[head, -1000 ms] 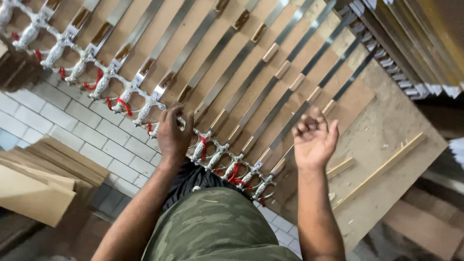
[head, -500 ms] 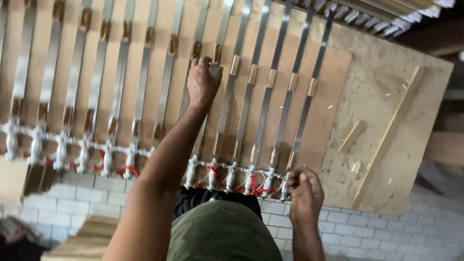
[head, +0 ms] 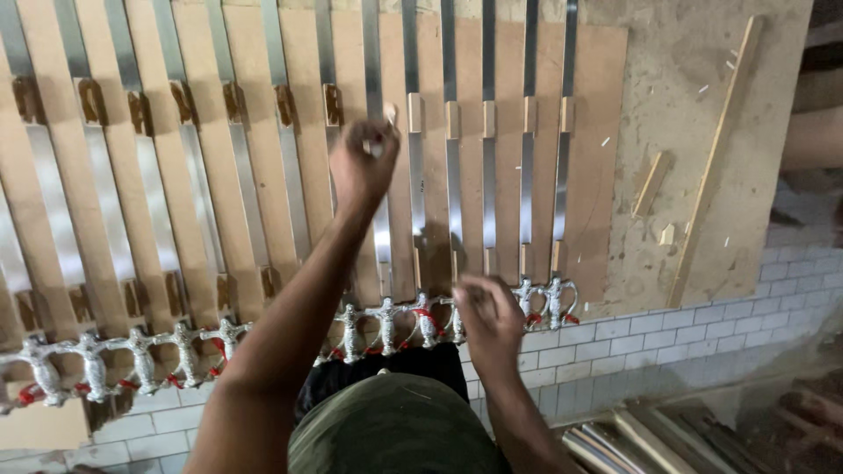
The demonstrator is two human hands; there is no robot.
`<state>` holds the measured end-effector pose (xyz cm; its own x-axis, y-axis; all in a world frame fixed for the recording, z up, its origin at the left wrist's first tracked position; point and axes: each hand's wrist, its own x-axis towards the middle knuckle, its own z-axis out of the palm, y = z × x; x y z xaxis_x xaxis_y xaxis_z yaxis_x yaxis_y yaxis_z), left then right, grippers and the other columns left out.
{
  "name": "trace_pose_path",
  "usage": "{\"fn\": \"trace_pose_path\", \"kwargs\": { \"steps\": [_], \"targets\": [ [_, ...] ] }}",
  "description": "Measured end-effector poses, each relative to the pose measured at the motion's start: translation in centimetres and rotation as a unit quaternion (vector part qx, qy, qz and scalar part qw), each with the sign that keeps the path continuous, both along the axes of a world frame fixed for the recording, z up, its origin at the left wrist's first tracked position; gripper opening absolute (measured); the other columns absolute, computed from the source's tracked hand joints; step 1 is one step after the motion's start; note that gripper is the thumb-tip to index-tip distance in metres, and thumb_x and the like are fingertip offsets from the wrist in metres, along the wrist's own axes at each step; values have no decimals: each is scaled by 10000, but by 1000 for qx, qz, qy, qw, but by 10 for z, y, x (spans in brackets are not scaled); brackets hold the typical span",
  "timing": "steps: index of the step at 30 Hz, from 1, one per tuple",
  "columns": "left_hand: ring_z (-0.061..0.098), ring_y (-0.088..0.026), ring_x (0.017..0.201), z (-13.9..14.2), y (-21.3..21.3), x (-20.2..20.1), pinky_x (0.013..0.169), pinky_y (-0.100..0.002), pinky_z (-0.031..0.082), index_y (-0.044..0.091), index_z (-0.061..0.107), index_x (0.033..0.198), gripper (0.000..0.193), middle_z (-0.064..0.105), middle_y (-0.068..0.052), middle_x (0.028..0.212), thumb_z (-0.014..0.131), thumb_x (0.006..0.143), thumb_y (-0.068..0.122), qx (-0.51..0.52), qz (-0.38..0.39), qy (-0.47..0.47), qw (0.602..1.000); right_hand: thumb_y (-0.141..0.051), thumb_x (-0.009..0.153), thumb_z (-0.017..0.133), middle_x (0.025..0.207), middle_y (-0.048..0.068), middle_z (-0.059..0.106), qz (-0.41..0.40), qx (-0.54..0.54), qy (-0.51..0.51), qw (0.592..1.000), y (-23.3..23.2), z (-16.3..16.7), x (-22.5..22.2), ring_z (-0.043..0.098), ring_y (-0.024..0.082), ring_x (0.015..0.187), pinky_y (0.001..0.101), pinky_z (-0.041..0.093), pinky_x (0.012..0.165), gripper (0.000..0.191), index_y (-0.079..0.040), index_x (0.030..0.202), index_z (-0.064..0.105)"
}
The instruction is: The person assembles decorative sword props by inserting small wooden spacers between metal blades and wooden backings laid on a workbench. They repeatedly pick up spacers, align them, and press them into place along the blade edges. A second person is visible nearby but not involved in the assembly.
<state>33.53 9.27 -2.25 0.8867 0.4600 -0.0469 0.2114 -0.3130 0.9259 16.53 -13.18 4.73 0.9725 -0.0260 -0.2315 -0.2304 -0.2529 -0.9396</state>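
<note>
A row of long steel sword blades (head: 450,175) lies side by side on a brown board (head: 597,132), each crossed by a small wooden block (head: 451,118). Silver hilts (head: 386,323) with red trim line the board's near edge. My left hand (head: 362,167) reaches up the board, its fingers closed around a pale wooden block (head: 388,112) on one blade. My right hand (head: 488,320), blurred, is curled over a sword hilt (head: 457,323) at the near edge, close to the right end of the row.
A long wooden strip (head: 713,158) and small offcuts (head: 652,183) lie on the bare grey surface right of the board. White tiling (head: 667,329) runs below the edge. Wooden and metal pieces (head: 632,439) are stacked at lower right.
The view has swung so the blades now run straight up. My left hand moved from the hilts up to a block on a blade, and my right hand dropped to the hilts.
</note>
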Motion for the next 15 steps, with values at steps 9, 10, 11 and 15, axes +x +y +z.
{"fn": "trace_pose_path", "kwargs": {
  "steps": [9, 10, 11, 15],
  "targets": [
    [385, -37, 543, 16, 31, -131, 510, -223, 327, 120, 655, 1121, 149, 473, 81, 680, 692, 997, 192, -617, 19, 149, 772, -49, 968, 755, 1027, 101, 765, 96, 59, 9, 994, 108, -26, 67, 725, 133, 885, 230, 595, 745, 181, -18, 1142, 713],
    [393, -33, 552, 15, 38, -138, 511, -222, 330, 118, 656, 1135, 166, 478, 86, 682, 684, 989, 193, -627, 30, 143, 765, -39, 967, 748, 1063, 94, 741, 118, 77, -8, 990, 116, -26, 66, 719, 133, 947, 239, 610, 806, 180, -24, 1142, 707],
    [401, -29, 561, 14, 43, -142, 513, -220, 332, 116, 658, 1149, 185, 482, 91, 685, 675, 982, 193, -637, 39, 137, 758, -29, 965, 742, 1100, 88, 719, 140, 92, -26, 986, 122, -27, 64, 714, 132, 1008, 248, 625, 866, 181, -31, 1142, 702],
    [423, -30, 606, 13, 64, -153, 545, -214, 349, 96, 620, 1253, 272, 529, 77, 760, 665, 1001, 189, -616, 47, 142, 773, -38, 944, 767, 1043, 77, 736, 153, 56, -37, 986, 144, -33, 59, 730, 128, 942, 247, 620, 808, 172, -52, 1108, 716]
  ]
}}
